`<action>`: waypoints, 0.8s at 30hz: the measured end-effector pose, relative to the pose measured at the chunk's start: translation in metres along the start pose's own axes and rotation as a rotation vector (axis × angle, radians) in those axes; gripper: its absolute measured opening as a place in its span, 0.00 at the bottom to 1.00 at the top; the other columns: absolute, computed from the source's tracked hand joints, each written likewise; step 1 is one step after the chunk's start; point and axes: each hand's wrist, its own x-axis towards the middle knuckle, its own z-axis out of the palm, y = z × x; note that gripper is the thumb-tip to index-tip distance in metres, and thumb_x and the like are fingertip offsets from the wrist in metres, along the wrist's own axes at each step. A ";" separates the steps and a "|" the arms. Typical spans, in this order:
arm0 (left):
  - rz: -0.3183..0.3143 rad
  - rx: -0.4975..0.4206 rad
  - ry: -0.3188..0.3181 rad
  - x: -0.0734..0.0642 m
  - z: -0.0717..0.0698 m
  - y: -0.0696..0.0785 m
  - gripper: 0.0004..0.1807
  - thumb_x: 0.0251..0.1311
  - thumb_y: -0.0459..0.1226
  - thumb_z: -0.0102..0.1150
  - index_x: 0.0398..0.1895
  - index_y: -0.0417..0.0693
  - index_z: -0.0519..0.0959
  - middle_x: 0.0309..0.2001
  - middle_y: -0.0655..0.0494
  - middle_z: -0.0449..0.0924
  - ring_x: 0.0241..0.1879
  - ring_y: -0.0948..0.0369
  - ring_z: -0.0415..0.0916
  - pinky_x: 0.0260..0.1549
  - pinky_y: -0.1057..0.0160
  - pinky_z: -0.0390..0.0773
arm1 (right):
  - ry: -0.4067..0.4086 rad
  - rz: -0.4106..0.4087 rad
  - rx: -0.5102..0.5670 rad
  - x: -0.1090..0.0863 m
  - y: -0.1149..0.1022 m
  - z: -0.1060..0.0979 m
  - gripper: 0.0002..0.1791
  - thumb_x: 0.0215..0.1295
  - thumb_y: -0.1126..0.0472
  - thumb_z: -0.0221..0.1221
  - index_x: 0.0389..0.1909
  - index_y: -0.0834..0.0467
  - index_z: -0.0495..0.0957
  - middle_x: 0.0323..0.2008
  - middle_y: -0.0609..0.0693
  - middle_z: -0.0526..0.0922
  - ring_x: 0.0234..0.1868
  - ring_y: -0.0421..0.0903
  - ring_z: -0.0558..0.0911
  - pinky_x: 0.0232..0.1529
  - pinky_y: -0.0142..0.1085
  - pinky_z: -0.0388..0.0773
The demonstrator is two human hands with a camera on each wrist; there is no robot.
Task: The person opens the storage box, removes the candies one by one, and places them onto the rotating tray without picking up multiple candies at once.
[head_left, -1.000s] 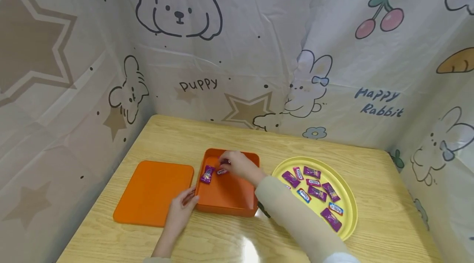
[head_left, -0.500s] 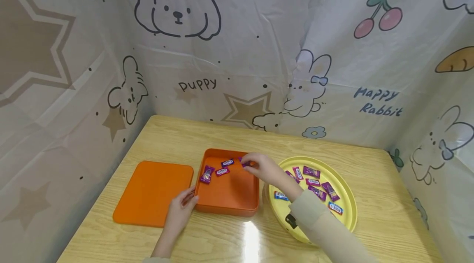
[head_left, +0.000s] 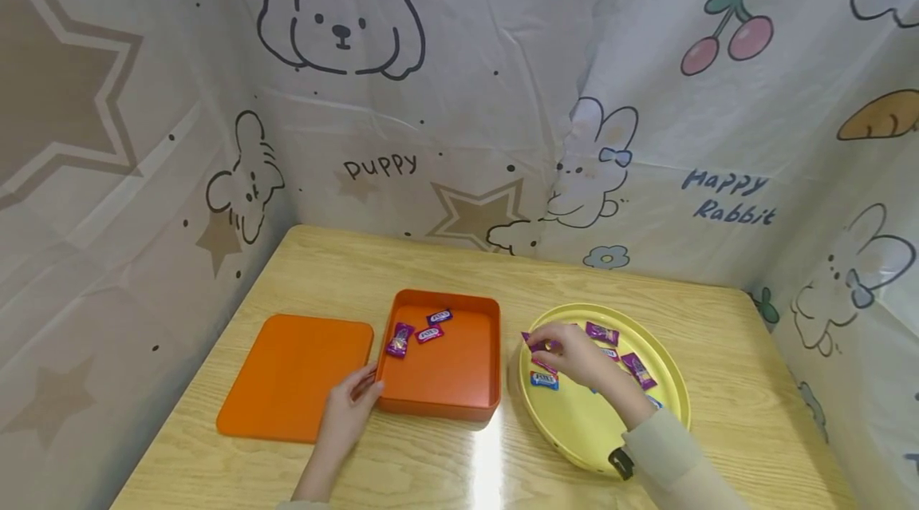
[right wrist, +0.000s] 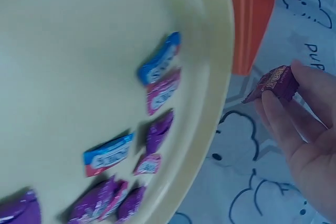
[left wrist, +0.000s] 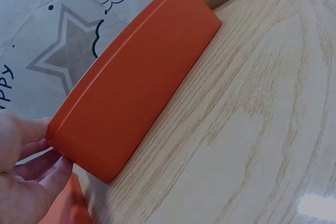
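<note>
My left hand (head_left: 348, 406) holds the front left corner of an orange box (head_left: 445, 374); in the left wrist view, its thumb is at the rim and its fingers touch the box wall (left wrist: 131, 77). Inside the box lie a large purple candy (head_left: 400, 340), a small pink one (head_left: 430, 334) and a small dark blue one (head_left: 439, 316). Over the left rim of a round yellow tray (head_left: 574, 430), my right hand (head_left: 581, 354) pinches a purple wrapped candy (right wrist: 275, 83) between thumb and fingers. Below it, several purple, pink and blue candies lie in the tray, partly hidden by the hand.
A flat orange lid (head_left: 294, 374) lies on the wooden table (head_left: 495, 278) left of the box. The yellow tray stands to the box's right, with a narrow gap between. A patterned cloth (head_left: 467, 95) hangs behind and at both sides.
My right hand has moved right, from inside the box to over the tray's left side. The small dark blue candy is now uncovered in the box. My left hand stays at the box corner.
</note>
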 end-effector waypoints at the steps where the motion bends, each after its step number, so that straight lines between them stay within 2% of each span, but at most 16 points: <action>1: -0.002 0.003 -0.001 0.000 0.000 0.000 0.23 0.61 0.33 0.54 0.57 0.27 0.67 0.55 0.32 0.70 0.55 0.43 0.69 0.52 0.56 0.72 | -0.004 0.003 -0.010 -0.004 0.003 0.000 0.06 0.57 0.70 0.59 0.36 0.64 0.80 0.33 0.53 0.82 0.35 0.45 0.80 0.39 0.34 0.81; 4: -0.003 0.005 -0.002 -0.001 -0.001 0.001 0.24 0.61 0.33 0.54 0.57 0.27 0.67 0.55 0.32 0.70 0.55 0.43 0.69 0.52 0.56 0.72 | -0.008 0.012 -0.043 -0.014 0.012 0.001 0.06 0.56 0.70 0.60 0.35 0.65 0.80 0.32 0.52 0.82 0.34 0.46 0.80 0.39 0.39 0.81; 14: 0.003 0.004 0.013 0.001 0.000 -0.002 0.23 0.60 0.31 0.54 0.56 0.26 0.68 0.54 0.31 0.70 0.54 0.42 0.70 0.51 0.56 0.72 | -0.037 0.067 -0.116 -0.036 0.033 0.005 0.06 0.51 0.72 0.62 0.32 0.64 0.80 0.32 0.52 0.82 0.36 0.49 0.80 0.40 0.39 0.80; 19: 0.012 -0.002 0.008 0.001 0.000 -0.002 0.23 0.60 0.31 0.55 0.56 0.27 0.68 0.54 0.32 0.70 0.54 0.43 0.70 0.51 0.56 0.73 | -0.065 0.108 -0.109 -0.044 0.038 0.007 0.07 0.50 0.72 0.62 0.32 0.63 0.81 0.31 0.50 0.82 0.34 0.45 0.80 0.37 0.34 0.80; 24: 0.013 -0.005 0.003 0.001 0.000 -0.001 0.23 0.60 0.32 0.55 0.57 0.27 0.67 0.55 0.32 0.70 0.54 0.43 0.70 0.51 0.58 0.73 | -0.066 0.140 -0.095 -0.048 0.041 0.010 0.07 0.50 0.72 0.62 0.31 0.63 0.80 0.30 0.49 0.81 0.34 0.45 0.79 0.38 0.35 0.80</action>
